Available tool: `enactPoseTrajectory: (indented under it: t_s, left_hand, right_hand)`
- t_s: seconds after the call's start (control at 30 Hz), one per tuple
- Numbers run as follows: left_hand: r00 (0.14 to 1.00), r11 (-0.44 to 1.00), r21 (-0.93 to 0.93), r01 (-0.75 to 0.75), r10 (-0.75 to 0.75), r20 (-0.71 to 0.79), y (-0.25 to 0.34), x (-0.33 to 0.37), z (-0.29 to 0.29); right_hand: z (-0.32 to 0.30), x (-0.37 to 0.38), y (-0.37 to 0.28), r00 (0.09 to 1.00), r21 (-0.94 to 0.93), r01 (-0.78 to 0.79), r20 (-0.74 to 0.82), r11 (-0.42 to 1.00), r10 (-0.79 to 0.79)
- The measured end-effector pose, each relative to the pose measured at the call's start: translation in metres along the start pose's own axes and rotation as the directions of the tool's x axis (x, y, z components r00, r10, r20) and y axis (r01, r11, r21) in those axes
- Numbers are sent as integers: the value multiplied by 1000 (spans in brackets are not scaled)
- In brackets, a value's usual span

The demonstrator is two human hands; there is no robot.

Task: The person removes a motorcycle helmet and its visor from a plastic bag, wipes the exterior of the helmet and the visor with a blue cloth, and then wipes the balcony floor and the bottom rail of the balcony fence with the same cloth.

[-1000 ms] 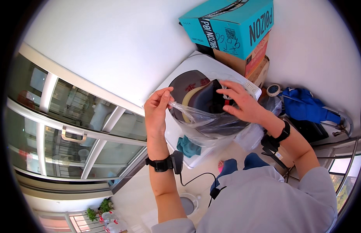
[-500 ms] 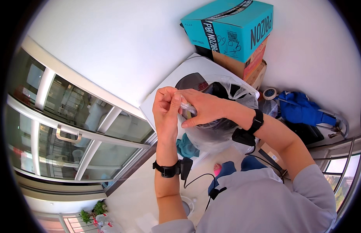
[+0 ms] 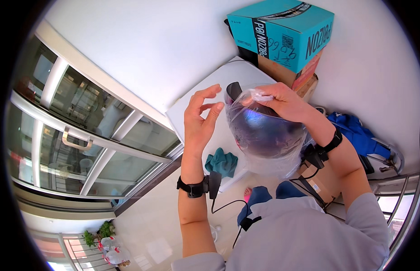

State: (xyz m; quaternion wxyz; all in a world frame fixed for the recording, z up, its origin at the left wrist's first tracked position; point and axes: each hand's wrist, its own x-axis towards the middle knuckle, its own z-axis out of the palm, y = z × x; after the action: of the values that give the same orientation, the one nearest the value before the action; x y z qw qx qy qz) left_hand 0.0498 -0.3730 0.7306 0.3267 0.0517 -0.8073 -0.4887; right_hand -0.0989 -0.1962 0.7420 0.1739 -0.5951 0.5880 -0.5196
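Note:
A dark, glossy helmet (image 3: 259,131) with a bluish-purple sheen sits inside a clear plastic bag (image 3: 275,169) over the white table. My right hand (image 3: 282,101) is closed on bunched film at the top of the bag. To the left of the helmet, my left hand (image 3: 203,113) is raised with its fingers apart and holds nothing. A black curved piece (image 3: 234,90) pokes up at the helmet's far left; the bag hides its details. On the near side of the table lies a crumpled teal cloth (image 3: 221,162).
The white table (image 3: 192,101) stands against the wall. Behind it, a turquoise box (image 3: 282,38) tops stacked cartons. A blue fabric item (image 3: 354,131) lies to the right, above a cardboard box (image 3: 323,180). At left are glazed sliding doors (image 3: 92,131); plants (image 3: 99,232) stand at lower left.
My hands have parted: the left let go of the plastic and opened, while the right moved rightward holding the bag. The helmet now shows more fully, turned visor side toward me.

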Motion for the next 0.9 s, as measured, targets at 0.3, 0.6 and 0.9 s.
enactPoseTrajectory:
  t_s: [0.3,0.6,0.9]
  left_hand:
    - [896,940,118,-319,258,362,-2,3,32]
    - [827,901,168,-400,275,491,30,1,48]
    - [970,999,24,-22,16,243,25,-25,71]
  right_hand:
    - [-28,-22,-14,988,2,-33,149,999,32]
    - [-36,-48,-10,994,-155,90,-46,984,-98]
    - [-25,-133,24,692,-467,-134,-675,874,-255]
